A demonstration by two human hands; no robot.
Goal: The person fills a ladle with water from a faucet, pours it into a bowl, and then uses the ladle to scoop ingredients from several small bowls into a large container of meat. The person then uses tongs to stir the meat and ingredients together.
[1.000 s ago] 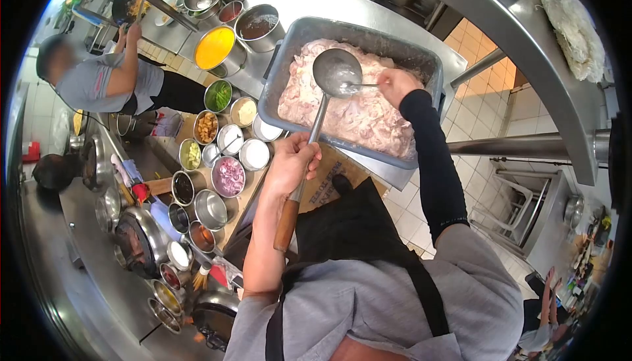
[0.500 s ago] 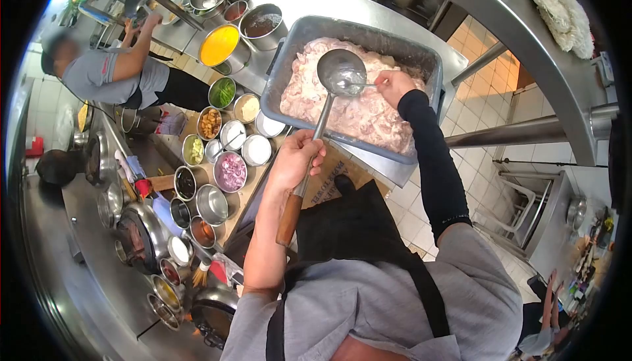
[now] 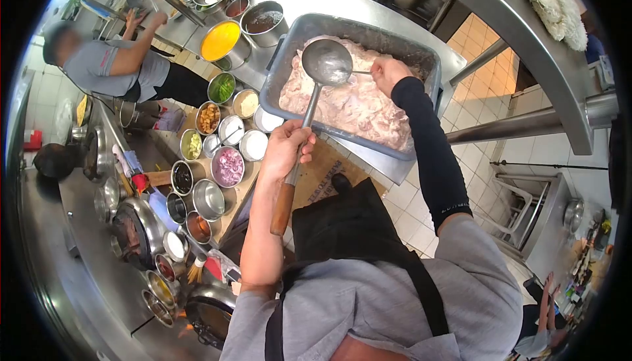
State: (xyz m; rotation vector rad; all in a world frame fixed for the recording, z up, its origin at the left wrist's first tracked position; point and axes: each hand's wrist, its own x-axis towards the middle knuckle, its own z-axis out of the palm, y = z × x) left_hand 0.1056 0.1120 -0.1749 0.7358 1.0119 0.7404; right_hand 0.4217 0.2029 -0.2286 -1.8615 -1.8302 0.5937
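Note:
My left hand point(image 3: 289, 145) is wrapped round the metal handle of a large ladle point(image 3: 327, 62), above its wooden end. The ladle's round bowl is over a grey tub point(image 3: 271, 97) filled with pale pink, wet, coated meat point(image 3: 368, 111). Over the tub's right part, my right hand point(image 3: 390, 74) pinches the thin handle of a small spoon point(image 3: 361, 72). The spoon's tip reaches into the right side of the ladle bowl. What lies in the bowl is too small to make out.
Left of the tub stand a pot of orange liquid point(image 3: 220, 40), a pot of dark liquid point(image 3: 263, 24) and several ingredient bowls, one with chopped onion point(image 3: 228, 166). A co-worker point(image 3: 118, 64) stands at upper left. A metal post point(image 3: 507, 127) crosses at right.
The ladle and my left hand have moved slightly left. My right hand has shifted slightly left and up with the spoon. The co-worker's hands have moved a little.

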